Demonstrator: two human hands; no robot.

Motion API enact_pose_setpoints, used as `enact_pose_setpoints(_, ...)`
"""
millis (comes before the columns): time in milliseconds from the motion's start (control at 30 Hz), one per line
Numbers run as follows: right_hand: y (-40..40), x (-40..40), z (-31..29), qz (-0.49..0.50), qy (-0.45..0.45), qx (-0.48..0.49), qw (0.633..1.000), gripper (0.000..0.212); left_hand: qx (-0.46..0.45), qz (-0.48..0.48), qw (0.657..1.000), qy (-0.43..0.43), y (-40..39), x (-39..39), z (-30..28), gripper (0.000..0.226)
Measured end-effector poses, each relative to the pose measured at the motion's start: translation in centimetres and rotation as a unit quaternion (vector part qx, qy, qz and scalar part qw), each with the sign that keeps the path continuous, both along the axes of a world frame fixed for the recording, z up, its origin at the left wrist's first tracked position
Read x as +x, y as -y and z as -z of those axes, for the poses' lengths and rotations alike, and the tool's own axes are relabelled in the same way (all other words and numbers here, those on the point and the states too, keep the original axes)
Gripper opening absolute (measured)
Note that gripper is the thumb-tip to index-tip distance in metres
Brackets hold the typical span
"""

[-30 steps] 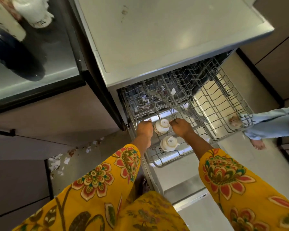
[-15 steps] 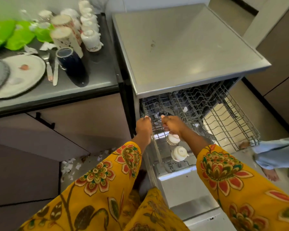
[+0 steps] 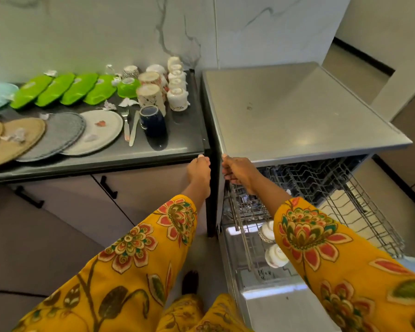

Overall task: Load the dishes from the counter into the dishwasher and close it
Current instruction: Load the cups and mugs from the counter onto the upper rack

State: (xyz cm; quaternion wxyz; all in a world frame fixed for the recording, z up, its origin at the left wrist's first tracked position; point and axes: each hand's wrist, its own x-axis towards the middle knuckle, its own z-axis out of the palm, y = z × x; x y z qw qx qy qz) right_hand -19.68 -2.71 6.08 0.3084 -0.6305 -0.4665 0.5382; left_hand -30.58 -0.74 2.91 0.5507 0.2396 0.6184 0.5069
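**Head view: hands leave the rack and rise toward the counter**

Head-camera view of a kitchen, with the dishwasher (image 3: 297,111) as landmark. A second ago both hands were down in its pulled-out rack (image 3: 321,188), beside two white cups; now they have lifted to its top front-left corner. The left hand (image 3: 199,170) hangs just left of the dishwasher, in front of the counter (image 3: 106,161) edge, fingers loosely curled and holding nothing. The right hand (image 3: 237,171) is at the dishwasher's corner, fingers bent, above the rack's left end; whether it grips the rack wire or is empty cannot be told. The two cups (image 3: 272,245) lie in the rack below the right forearm, upside down, so that pair looks loaded.

The view has also swung up, bringing the remaining dishes into sight. All sit on the counter left of the dishwasher: nearest it a column of small white cups (image 3: 177,92), then two patterned tumblers (image 3: 151,92), a dark blue mug (image 3: 153,125), a fork (image 3: 126,125) and a knife (image 3: 134,128). Farther left are a white plate (image 3: 94,133), a grey plate (image 3: 55,137), tan plates (image 3: 17,140) and a row of green dishes (image 3: 65,89). Scraps of paper litter the counter.

Judged from this, the job is at an early stage: most dishes wait, the dishwasher stands open with its rack drawn out, and the likely next step is a reach left for more cups.
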Motion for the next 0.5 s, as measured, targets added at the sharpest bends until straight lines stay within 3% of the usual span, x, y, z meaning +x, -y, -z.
enact_pose_setpoints(133,-2.1,-1.6,-1.0,-0.005,0.008,0.013,1.0,0.044,0.025,-0.028,0.999,0.024,-1.8,-1.4,-1.7,0.027)
enact_pose_setpoints(400,-8.3,-4.7,-1.0,-0.002,-0.003,0.017,1.0,0.044,0.01,-0.06,0.998,0.016,-8.2,-3.9,-2.2,0.033)
enact_pose_setpoints(500,-11.6,-5.8,-1.0,0.028,-0.045,0.004,0.999,0.039,-0.009,-0.059,0.998,0.019,-11.4,-4.7,-2.0,0.042)
